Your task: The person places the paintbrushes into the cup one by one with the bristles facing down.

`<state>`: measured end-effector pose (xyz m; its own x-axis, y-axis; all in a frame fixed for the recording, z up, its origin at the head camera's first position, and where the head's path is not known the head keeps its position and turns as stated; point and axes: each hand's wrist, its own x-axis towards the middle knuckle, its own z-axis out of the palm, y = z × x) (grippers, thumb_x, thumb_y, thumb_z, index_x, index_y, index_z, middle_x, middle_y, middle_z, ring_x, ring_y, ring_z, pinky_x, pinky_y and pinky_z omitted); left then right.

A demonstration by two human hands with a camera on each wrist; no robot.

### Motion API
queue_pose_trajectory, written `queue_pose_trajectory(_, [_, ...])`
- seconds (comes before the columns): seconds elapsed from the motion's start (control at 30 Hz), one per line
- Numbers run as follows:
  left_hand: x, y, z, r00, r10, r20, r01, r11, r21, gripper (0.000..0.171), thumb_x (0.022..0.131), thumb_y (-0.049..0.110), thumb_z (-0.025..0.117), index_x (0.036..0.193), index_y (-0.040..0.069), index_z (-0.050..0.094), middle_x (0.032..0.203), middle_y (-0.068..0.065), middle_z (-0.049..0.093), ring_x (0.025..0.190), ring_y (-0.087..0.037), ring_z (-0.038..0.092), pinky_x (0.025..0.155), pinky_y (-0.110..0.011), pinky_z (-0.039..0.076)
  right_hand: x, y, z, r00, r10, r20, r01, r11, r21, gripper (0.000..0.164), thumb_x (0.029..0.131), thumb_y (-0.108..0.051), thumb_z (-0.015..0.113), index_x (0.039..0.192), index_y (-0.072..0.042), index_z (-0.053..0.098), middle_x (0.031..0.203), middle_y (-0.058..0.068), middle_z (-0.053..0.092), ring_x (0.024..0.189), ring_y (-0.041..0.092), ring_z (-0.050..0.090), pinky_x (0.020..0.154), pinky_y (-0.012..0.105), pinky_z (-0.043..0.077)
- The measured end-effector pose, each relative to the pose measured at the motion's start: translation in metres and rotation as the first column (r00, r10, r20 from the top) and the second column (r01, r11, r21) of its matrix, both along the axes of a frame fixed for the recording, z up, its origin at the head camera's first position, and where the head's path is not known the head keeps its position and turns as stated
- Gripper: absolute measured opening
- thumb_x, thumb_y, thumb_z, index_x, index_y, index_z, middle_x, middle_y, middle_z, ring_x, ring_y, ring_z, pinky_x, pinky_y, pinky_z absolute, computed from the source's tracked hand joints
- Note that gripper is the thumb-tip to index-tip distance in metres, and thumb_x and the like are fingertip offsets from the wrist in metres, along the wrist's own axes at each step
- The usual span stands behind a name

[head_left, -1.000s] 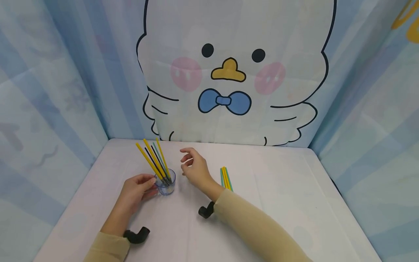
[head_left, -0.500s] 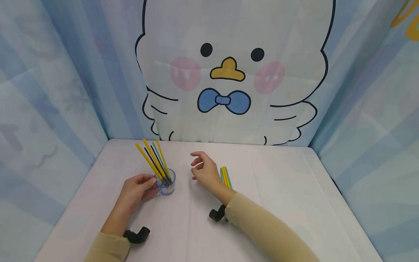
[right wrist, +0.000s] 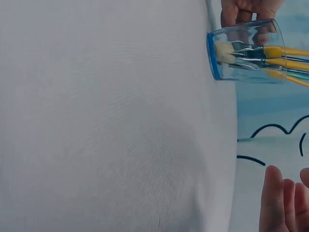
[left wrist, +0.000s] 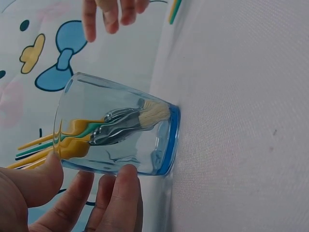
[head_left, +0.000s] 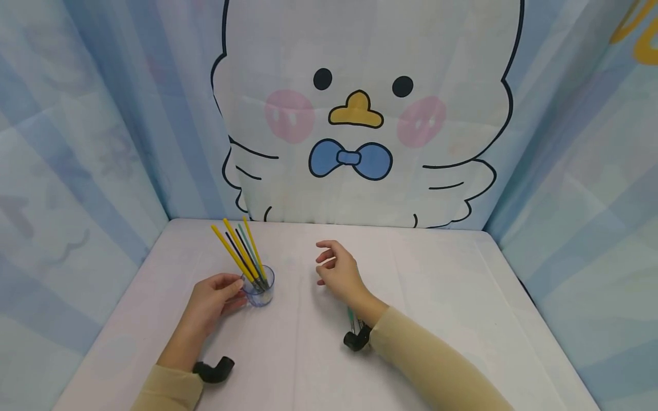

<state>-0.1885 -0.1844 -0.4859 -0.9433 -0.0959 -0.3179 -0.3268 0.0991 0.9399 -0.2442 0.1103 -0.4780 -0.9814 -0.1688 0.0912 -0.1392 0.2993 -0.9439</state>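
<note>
A clear cup with a blue base (left wrist: pixel 169 140) stands on the table. Several paintbrushes (left wrist: pixel 79 137) lean in it, bristles down, with yellow, green and dark handles. My left hand (head_left: pixel 218 294) holds the cup's left side, thumb near the rim and fingers along the wall. To the right of the cup, my right hand (head_left: pixel 341 274) hangs in the air with loosely bent fingers and nothing in them. Under its wrist lie more paintbrushes (head_left: pixel 352 319), mostly hidden by the forearm; their yellow and green handle ends (left wrist: pixel 175 10) show in the left wrist view.
A pale cloth-covered table (head_left: pixel 442 285) carries everything. Behind it hangs a curtain (head_left: pixel 360 194) printed with a cartoon bird, and striped blue curtains (head_left: pixel 92 142) flank both sides. Black curved mounts (head_left: pixel 215 370) sit at both wrists.
My right hand has drawn away from the cup to the right and slightly toward me, its forearm now covering most of the lying paintbrushes. The left hand and the cup stay put.
</note>
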Motion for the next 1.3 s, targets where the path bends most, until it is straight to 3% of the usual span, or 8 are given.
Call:
queue_pose_trajectory(0.6, [0.000,-0.001,-0.002,1.000,-0.002,0.003,0.002,1.000,0.002,0.044,0.107,0.021,0.070,0.141,-0.005,0.061,0.119,-0.012,0.067,0.097,-0.013,0.069,0.085,-0.027,0.068,0.006,0.039,-0.008,0.995,-0.086,0.043,0.085,0.996,0.028,0.051,0.096,0.006,0.070,0.141,-0.016,0.063,0.110,0.013,0.065,0.084,0.021,0.065,0.065,0.039,0.069])
queue_pose_trajectory(0.87, [-0.001,-0.001,-0.001,1.000,0.005,0.007,-0.005,1.000,0.017,0.044,0.107,0.020,0.069,0.142,-0.005,0.060,0.118,-0.012,0.067,0.096,-0.013,0.069,0.085,-0.028,0.068,0.007,0.057,-0.008,0.988,-0.132,0.078,0.128,0.990,0.064,0.052,0.096,0.005,0.071,0.144,-0.011,0.060,0.114,0.016,0.065,0.085,0.022,0.066,0.068,0.040,0.070])
queue_pose_trajectory(1.13, [-0.001,0.000,-0.002,1.000,0.013,0.017,-0.013,1.000,0.002,0.042,0.107,0.021,0.070,0.140,-0.004,0.061,0.120,-0.013,0.067,0.097,-0.014,0.069,0.085,-0.026,0.068,0.007,0.078,-0.014,0.965,-0.234,0.121,0.219,0.968,0.126,0.052,0.095,0.003,0.072,0.145,-0.007,0.060,0.110,0.016,0.065,0.087,0.023,0.066,0.063,0.036,0.069])
queue_pose_trajectory(1.3, [0.000,0.001,-0.001,1.000,0.012,0.021,-0.012,1.000,-0.013,0.041,0.107,0.021,0.069,0.141,-0.002,0.061,0.123,-0.014,0.067,0.099,-0.015,0.069,0.086,-0.026,0.068,0.008,0.086,-0.016,0.947,-0.271,0.171,0.232,0.948,0.218,0.050,0.094,0.001,0.073,0.142,-0.008,0.061,0.107,0.013,0.064,0.076,0.023,0.066,0.060,0.032,0.067])
